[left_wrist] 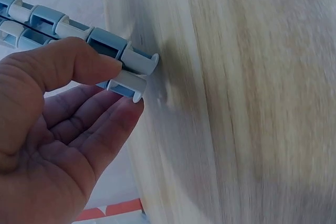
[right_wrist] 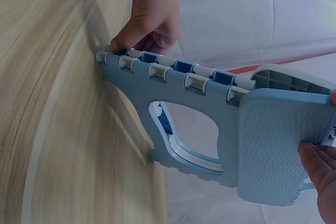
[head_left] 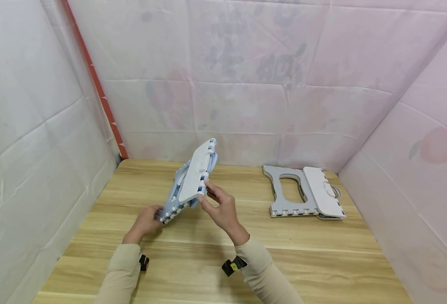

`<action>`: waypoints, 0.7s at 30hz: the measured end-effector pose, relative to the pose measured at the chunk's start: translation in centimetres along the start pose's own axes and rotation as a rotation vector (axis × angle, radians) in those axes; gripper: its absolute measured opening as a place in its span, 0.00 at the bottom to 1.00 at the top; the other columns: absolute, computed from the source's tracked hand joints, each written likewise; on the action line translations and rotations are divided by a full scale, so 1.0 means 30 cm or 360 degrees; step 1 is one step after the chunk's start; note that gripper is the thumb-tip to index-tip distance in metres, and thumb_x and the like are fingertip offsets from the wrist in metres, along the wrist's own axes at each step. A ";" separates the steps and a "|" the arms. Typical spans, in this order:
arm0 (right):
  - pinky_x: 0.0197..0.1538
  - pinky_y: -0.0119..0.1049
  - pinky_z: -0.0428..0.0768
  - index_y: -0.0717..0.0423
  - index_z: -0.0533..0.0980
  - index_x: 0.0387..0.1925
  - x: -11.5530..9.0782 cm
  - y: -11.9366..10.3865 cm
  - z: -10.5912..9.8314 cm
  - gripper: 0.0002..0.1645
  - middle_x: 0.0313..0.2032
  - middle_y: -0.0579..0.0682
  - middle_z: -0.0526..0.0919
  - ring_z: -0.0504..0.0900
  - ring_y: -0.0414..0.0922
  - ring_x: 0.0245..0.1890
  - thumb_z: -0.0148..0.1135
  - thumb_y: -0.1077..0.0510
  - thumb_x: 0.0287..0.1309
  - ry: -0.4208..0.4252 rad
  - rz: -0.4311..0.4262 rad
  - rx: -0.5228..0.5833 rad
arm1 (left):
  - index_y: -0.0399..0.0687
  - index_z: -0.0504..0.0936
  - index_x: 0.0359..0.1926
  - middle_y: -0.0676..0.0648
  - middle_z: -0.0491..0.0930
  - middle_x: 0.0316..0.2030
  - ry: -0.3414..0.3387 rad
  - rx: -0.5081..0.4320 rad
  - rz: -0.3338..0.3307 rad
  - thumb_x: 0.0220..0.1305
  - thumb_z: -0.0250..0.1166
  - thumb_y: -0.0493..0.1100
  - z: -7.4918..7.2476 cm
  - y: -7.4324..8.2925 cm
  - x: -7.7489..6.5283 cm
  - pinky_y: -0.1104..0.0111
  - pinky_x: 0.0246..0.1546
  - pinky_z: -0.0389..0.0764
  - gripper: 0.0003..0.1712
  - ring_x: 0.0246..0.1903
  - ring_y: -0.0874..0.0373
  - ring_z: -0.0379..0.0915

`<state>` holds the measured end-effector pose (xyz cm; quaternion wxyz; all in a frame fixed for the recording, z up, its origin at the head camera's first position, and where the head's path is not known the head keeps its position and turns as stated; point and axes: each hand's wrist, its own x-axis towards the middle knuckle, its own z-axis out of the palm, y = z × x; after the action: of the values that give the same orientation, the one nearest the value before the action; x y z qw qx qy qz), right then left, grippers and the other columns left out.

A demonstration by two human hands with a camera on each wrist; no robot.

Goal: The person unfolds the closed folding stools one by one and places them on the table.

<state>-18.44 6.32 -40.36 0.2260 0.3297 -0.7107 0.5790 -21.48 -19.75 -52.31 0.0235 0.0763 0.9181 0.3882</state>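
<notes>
A blue and white folding stool (head_left: 194, 179) is held tilted above the left half of the table, partly folded. My left hand (head_left: 146, 220) grips the lower hinged end of its legs. In the left wrist view, the thumb of the left hand (left_wrist: 50, 124) lies on the hinge knuckles, with the fingers beneath. My right hand (head_left: 223, 211) pinches the edge of the seat panel between thumb and fingers. The right wrist view shows the stool's textured blue seat half (right_wrist: 278, 145) and oval leg opening; the right hand (right_wrist: 326, 179) is cut off by the frame.
Another folding stool (head_left: 324, 194), grey and white with a cord-like handle, lies folded flat at the back right of the wooden table (head_left: 303, 261). Pale sheeting (head_left: 238, 105) walls the table at the back and both sides. A red strip (head_left: 98, 84) runs down the back left corner.
</notes>
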 end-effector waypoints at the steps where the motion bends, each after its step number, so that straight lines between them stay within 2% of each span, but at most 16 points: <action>1: 0.41 0.52 0.77 0.82 0.68 0.50 0.001 0.000 -0.001 0.26 0.45 0.73 0.75 0.78 0.64 0.42 0.62 0.78 0.46 0.0005 0.0005 0.0010 | 0.25 0.75 0.48 0.39 0.79 0.35 -0.0001 -0.0003 0.0004 0.32 0.65 0.25 0.003 0.002 0.001 0.56 0.39 0.77 0.32 0.36 0.47 0.76; 10: 0.40 0.55 0.77 0.83 0.69 0.49 0.014 -0.003 -0.004 0.26 0.42 0.73 0.77 0.78 0.65 0.40 0.63 0.80 0.43 0.0096 -0.0001 0.0065 | 0.25 0.75 0.47 0.41 0.79 0.33 -0.0033 -0.0083 0.0006 0.32 0.67 0.25 0.023 0.024 0.010 0.58 0.38 0.77 0.32 0.35 0.48 0.76; 21: 0.40 0.55 0.77 0.82 0.70 0.48 0.028 -0.013 0.003 0.26 0.42 0.72 0.77 0.78 0.64 0.40 0.64 0.79 0.44 0.0084 -0.0018 0.0051 | 0.22 0.74 0.46 0.42 0.79 0.32 -0.0063 -0.0218 0.0036 0.32 0.64 0.22 0.045 0.037 0.008 0.60 0.36 0.78 0.30 0.34 0.49 0.76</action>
<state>-18.72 6.01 -39.51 0.2425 0.3219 -0.6932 0.5975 -21.44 -18.00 -52.45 0.0425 0.0925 0.8878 0.4488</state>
